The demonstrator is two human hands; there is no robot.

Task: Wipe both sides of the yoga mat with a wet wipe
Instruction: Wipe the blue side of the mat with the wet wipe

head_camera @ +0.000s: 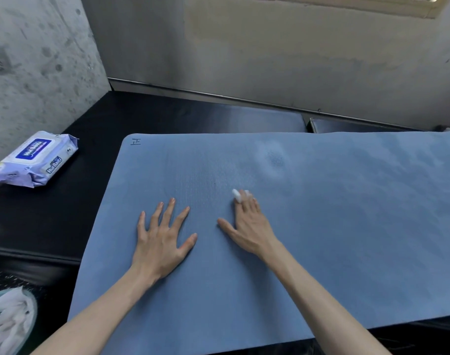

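Note:
A blue yoga mat (334,226) lies flat across a black padded bench, with a small mark at its far left corner and a damp patch near its far middle. My left hand (165,239) rests flat on the mat, fingers spread, holding nothing. My right hand (249,226) presses on the mat to the right of it. A small white wet wipe (238,195) is pinned under its fingertips, only a bit of it showing.
A pack of wet wipes (36,160) lies on the black bench (90,201) at the left, near a concrete wall. A bin with white crumpled wipes (8,321) sits at the bottom left. A wall runs behind the bench.

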